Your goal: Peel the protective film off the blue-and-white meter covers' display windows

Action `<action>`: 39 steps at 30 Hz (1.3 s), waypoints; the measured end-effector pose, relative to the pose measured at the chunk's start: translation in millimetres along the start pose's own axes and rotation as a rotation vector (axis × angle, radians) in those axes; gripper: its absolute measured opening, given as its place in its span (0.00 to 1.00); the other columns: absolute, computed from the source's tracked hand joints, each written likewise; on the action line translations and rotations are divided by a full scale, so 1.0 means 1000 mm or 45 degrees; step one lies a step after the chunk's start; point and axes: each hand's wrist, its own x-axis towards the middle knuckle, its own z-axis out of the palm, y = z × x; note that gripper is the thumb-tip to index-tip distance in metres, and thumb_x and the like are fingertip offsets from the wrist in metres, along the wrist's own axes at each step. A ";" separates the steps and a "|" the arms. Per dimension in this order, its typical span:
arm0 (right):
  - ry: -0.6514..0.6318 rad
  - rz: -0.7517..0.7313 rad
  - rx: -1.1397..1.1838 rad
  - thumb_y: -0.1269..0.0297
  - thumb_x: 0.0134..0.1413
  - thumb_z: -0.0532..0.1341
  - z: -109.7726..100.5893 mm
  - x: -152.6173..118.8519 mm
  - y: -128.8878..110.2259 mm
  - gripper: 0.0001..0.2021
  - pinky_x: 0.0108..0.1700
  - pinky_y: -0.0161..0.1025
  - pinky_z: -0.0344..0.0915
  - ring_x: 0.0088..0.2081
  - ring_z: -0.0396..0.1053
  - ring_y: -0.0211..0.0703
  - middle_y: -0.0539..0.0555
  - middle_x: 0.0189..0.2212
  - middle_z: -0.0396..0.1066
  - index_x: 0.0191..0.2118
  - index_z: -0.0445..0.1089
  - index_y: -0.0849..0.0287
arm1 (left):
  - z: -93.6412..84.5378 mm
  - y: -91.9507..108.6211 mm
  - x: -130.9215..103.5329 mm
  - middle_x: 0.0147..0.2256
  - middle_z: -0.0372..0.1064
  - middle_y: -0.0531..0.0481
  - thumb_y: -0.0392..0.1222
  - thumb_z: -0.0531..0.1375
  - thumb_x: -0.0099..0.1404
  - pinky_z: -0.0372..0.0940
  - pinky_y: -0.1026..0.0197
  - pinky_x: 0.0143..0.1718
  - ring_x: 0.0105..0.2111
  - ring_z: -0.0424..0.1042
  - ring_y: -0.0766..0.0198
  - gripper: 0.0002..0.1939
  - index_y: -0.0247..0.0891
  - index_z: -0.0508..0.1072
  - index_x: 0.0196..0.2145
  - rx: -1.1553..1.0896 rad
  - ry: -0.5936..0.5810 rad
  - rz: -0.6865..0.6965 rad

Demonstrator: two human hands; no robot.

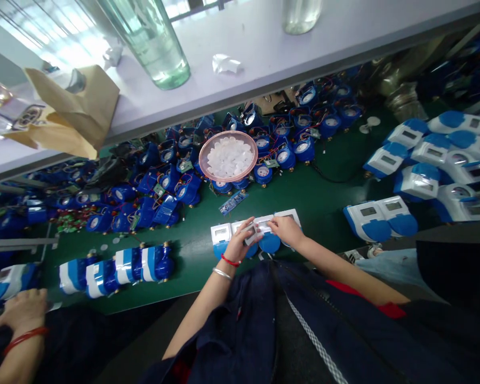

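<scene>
Green-topped workbench point(324, 200) bears a row of cased white-and-blue plastic meters point(269, 243), the left hand point(238, 245) clamped on a small grey-windowed piece point(251, 235) over them, the right hand point(288, 230) touching one, grip unclear, while open, wired blue meters point(285, 158) behind look unfinished.

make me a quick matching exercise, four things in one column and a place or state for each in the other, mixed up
1. green bottle
2. pink bowl
3. left hand
4. right hand

A. holding a heap of white pieces
B. bare at the wrist
C. on the shelf
D. silver bangle at the wrist

Pairs: 1-C, 2-A, 3-D, 4-B
</scene>
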 end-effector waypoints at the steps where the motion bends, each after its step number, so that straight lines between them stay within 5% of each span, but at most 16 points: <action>1: 0.054 -0.130 0.126 0.62 0.61 0.52 0.000 -0.009 -0.006 0.16 0.49 0.41 0.64 0.46 0.71 0.47 0.61 0.43 0.74 0.45 0.73 0.62 | 0.006 0.001 -0.007 0.51 0.64 0.41 0.40 0.58 0.60 0.60 0.43 0.53 0.52 0.64 0.50 0.27 0.40 0.61 0.57 -0.186 -0.051 -0.036; 6: 0.157 -0.402 0.429 0.75 0.57 0.47 0.004 -0.040 -0.026 0.23 0.57 0.42 0.60 0.54 0.65 0.42 0.57 0.53 0.67 0.56 0.65 0.59 | 0.026 -0.005 -0.025 0.51 0.66 0.40 0.40 0.62 0.59 0.63 0.43 0.51 0.51 0.66 0.50 0.25 0.38 0.64 0.54 -0.420 0.069 0.041; 14: 0.180 -0.627 0.111 0.79 0.54 0.46 0.021 -0.065 -0.022 0.30 0.62 0.50 0.55 0.62 0.52 0.48 0.64 0.61 0.54 0.64 0.50 0.69 | 0.047 -0.012 -0.033 0.49 0.68 0.41 0.42 0.64 0.57 0.68 0.53 0.45 0.47 0.69 0.55 0.24 0.38 0.67 0.51 -0.418 0.272 0.094; 20: 0.193 -0.641 -0.006 0.78 0.55 0.46 0.033 -0.067 -0.020 0.30 0.61 0.53 0.54 0.63 0.49 0.51 0.67 0.63 0.50 0.65 0.46 0.70 | 0.052 -0.016 -0.035 0.46 0.70 0.42 0.44 0.65 0.55 0.68 0.60 0.38 0.42 0.71 0.58 0.26 0.39 0.67 0.51 -0.375 0.342 0.077; 31: 0.174 -0.614 0.065 0.78 0.54 0.46 0.033 -0.062 -0.020 0.31 0.62 0.50 0.54 0.63 0.49 0.47 0.65 0.63 0.50 0.65 0.45 0.65 | 0.050 -0.015 -0.032 0.46 0.70 0.42 0.45 0.65 0.55 0.67 0.59 0.41 0.43 0.71 0.58 0.26 0.38 0.67 0.51 -0.384 0.364 0.075; 39: 0.119 -0.663 0.019 0.80 0.53 0.45 0.035 -0.057 -0.021 0.30 0.62 0.52 0.53 0.64 0.46 0.49 0.68 0.63 0.48 0.64 0.49 0.71 | 0.045 -0.019 -0.026 0.46 0.70 0.43 0.44 0.64 0.55 0.67 0.61 0.39 0.43 0.71 0.59 0.26 0.39 0.67 0.51 -0.420 0.388 0.068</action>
